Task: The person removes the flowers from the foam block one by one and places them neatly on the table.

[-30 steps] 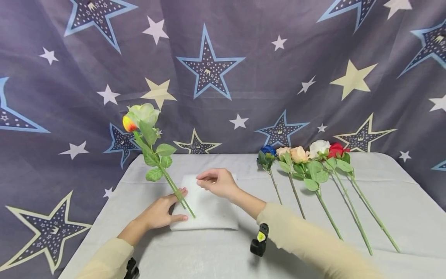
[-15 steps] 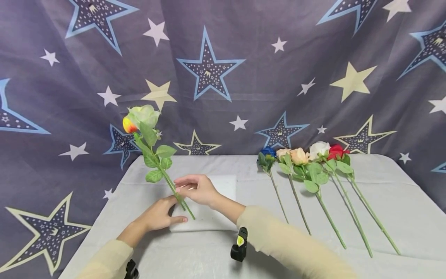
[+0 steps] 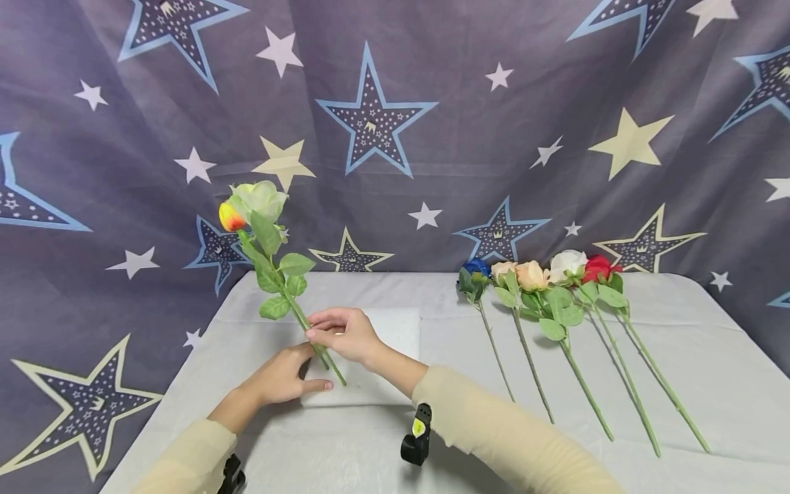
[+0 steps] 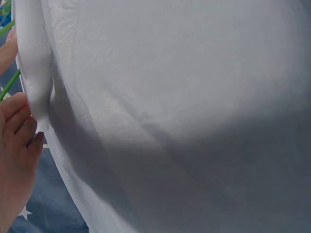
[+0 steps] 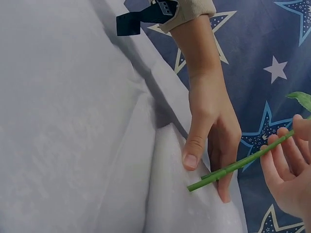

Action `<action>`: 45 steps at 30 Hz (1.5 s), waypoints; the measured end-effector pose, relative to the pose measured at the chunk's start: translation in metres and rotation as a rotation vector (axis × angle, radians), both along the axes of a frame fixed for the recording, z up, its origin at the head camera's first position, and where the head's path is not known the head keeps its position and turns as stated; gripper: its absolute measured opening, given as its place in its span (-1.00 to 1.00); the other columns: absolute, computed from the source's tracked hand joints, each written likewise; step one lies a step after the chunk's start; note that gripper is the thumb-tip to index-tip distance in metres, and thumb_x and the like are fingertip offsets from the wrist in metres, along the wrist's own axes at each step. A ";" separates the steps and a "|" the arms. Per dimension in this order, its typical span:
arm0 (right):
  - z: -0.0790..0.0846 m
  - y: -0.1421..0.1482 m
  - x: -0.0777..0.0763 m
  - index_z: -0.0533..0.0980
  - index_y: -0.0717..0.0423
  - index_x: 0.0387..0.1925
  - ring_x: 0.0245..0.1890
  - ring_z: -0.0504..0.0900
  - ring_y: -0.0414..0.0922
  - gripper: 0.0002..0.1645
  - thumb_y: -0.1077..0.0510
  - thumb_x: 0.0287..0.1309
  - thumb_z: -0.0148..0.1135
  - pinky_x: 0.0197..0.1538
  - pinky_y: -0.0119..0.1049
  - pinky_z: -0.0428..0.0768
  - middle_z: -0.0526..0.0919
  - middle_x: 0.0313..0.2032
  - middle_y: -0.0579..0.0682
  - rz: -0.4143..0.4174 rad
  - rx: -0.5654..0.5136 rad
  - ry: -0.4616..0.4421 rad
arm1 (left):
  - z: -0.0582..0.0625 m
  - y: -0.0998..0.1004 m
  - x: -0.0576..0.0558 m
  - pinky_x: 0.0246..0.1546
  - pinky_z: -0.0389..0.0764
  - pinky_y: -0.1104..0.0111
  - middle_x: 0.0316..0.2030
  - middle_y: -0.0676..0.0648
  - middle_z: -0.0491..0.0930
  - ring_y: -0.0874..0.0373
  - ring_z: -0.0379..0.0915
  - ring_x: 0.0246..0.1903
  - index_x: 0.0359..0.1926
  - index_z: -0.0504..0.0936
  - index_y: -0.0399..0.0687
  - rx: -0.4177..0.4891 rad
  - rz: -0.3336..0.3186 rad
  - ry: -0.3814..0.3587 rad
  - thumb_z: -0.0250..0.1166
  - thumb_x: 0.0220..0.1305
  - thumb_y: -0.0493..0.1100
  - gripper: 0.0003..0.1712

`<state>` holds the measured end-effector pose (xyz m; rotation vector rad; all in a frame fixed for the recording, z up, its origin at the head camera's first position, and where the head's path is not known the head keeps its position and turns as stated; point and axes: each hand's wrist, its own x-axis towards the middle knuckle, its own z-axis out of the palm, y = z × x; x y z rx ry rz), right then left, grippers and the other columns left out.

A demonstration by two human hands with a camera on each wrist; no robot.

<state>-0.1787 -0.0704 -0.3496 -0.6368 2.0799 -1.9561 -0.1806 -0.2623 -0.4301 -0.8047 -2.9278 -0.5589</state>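
A pale green-white rose [image 3: 262, 202] and a yellow-orange tulip [image 3: 231, 216] lean together to the upper left, their green stems crossing a white folded foam sheet [image 3: 385, 374]. My right hand [image 3: 348, 336] pinches the stems between thumb and fingers, above their cut ends. Its curled fingers lie along the green stem [image 5: 228, 169] in the right wrist view. My left hand [image 3: 280, 377] rests on the foam's left edge, thumb and fingers spread, with the stem ends passing over it. Only fingers and bits of stem show at the left margin of the left wrist view.
To the right lies a row of flowers: a blue rose [image 3: 476, 269], two peach ones including a larger peach rose [image 3: 532, 276], a white rose [image 3: 568, 265] and a red rose [image 3: 597, 269]. A star-printed curtain [image 3: 395, 226] hangs behind the white-covered table [image 3: 370, 453].
My right hand has moved left from over the foam to the stems and now pinches them. My left hand and the two flowers have stayed nearly where they were.
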 end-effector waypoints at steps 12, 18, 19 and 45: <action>-0.029 -0.009 -0.014 0.64 0.26 -0.23 -0.45 0.53 -0.40 -0.79 0.24 0.07 0.31 -0.28 -0.61 0.54 0.72 -0.32 0.21 0.003 0.006 0.179 | -0.002 0.000 0.002 0.21 0.43 0.05 0.20 -0.22 0.45 -0.12 0.41 0.17 0.30 0.33 -0.17 0.017 0.012 -0.017 0.36 -0.01 0.23 -0.07; -0.003 0.002 0.003 0.62 0.36 -0.25 -0.42 0.57 -0.23 -0.80 0.30 0.08 0.28 -0.31 -0.66 0.51 0.70 -0.34 0.27 0.017 0.022 0.209 | -0.001 -0.001 -0.001 0.22 0.42 0.08 0.21 -0.22 0.44 -0.10 0.40 0.18 0.31 0.29 -0.26 -0.011 0.014 -0.026 0.34 0.01 0.26 -0.01; 0.001 0.004 0.006 0.62 0.38 -0.25 -0.41 0.58 -0.19 -0.80 0.32 0.07 0.28 -0.31 -0.66 0.51 0.70 -0.34 0.29 0.017 0.020 0.211 | -0.001 -0.001 -0.001 0.21 0.42 0.07 0.21 -0.22 0.44 -0.11 0.41 0.18 0.30 0.30 -0.27 -0.015 0.016 -0.028 0.33 0.01 0.26 -0.02; -0.030 0.016 -0.014 0.65 0.38 -0.31 -0.51 0.61 -0.41 -0.79 0.32 -0.04 0.37 -0.30 -0.41 0.70 0.70 -0.29 0.30 -0.009 -0.061 0.031 | 0.002 0.002 0.002 0.21 0.42 0.03 0.22 -0.22 0.43 -0.11 0.41 0.17 0.25 0.40 -0.22 -0.026 0.042 -0.032 0.34 0.00 0.26 -0.09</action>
